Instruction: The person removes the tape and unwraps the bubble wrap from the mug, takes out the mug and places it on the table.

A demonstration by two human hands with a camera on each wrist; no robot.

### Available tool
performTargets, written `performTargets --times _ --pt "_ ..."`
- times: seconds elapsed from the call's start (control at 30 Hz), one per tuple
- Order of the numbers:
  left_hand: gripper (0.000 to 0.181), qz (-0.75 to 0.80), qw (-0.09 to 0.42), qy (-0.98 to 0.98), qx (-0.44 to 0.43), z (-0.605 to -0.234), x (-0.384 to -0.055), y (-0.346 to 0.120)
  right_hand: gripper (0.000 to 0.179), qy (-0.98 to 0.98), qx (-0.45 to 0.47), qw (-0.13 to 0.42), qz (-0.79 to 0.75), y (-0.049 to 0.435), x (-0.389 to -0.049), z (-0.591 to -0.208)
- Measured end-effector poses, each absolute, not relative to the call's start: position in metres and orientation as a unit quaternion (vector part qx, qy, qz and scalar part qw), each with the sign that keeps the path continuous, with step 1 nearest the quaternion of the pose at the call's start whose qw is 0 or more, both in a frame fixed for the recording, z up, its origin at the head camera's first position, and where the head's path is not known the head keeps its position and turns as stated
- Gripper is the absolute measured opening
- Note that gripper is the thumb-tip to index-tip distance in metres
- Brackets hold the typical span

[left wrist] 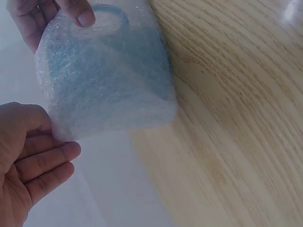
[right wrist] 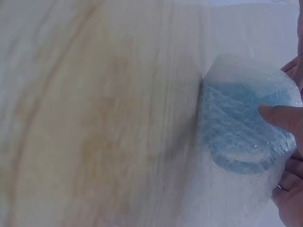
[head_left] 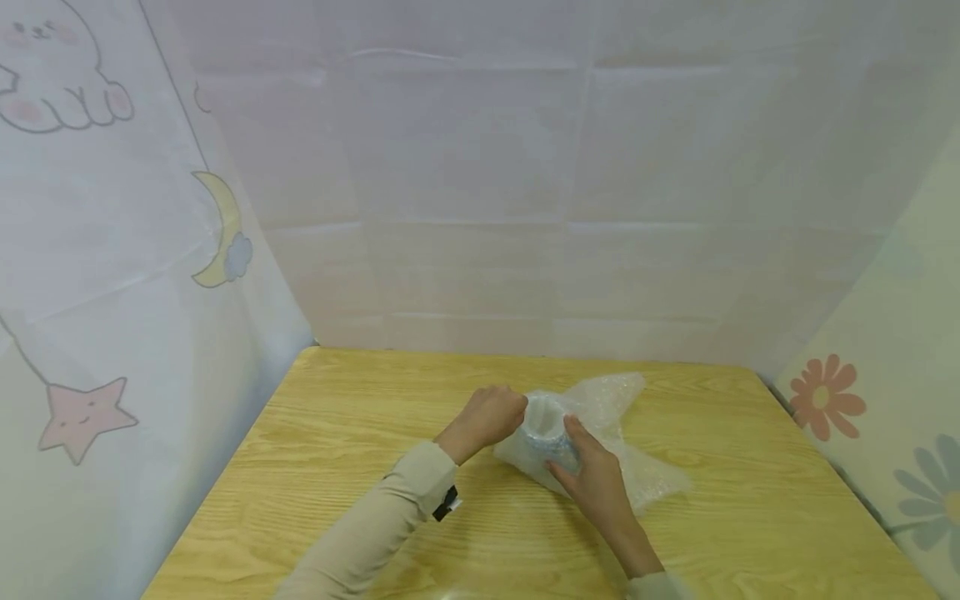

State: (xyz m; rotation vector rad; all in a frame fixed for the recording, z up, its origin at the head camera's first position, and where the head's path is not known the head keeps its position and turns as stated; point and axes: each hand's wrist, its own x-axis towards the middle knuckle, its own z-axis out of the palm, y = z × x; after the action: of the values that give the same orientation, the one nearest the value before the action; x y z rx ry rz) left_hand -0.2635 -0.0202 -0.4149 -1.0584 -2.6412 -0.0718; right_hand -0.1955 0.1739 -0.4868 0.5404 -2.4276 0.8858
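A light-blue cup-like thing (left wrist: 109,61) with a round rim is wrapped in clear bubble wrap (head_left: 651,477), and its wrapped form stands near the middle of the table. My left hand (head_left: 491,414) pinches the wrap at the left side of the bundle, thumb against the index finger, with the other fingers loosely bent. On the opposite side, my right hand (head_left: 600,483) grips the wrapped cup, its thumb and fingers spread around the body. In the right wrist view, a thumb (right wrist: 281,117) presses on the wrap over the blue part (right wrist: 232,101).
Loose wrap spreads behind and to the right of the cup on the wooden table (head_left: 337,433). A pale sheet (head_left: 465,167) hangs at the table's back edge. Patterned sheets stand at the left (head_left: 112,250) and right (head_left: 892,333).
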Motion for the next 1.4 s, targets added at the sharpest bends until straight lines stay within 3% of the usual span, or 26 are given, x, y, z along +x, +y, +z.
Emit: performTargets --times 0.3,0.53,1.4 --pt "0.028 -0.056 0.184 -0.907 -0.375 -0.427 -0.263 -0.026 0.072 -0.893 0.206 0.263 0.301 0.172 -0.196 -0.487" --pt "0.013 -0.109 0.214 -0.891 -0.386 -0.434 -0.264 -0.028 0.071 -0.889 0.212 0.285 0.290 0.171 -0.197 -0.487" --pt "0.010 -0.419 0.075 -0.856 -0.294 -0.438 -0.256 -0.038 0.066 -0.883 0.203 0.298 0.299 0.170 -0.198 -0.487"
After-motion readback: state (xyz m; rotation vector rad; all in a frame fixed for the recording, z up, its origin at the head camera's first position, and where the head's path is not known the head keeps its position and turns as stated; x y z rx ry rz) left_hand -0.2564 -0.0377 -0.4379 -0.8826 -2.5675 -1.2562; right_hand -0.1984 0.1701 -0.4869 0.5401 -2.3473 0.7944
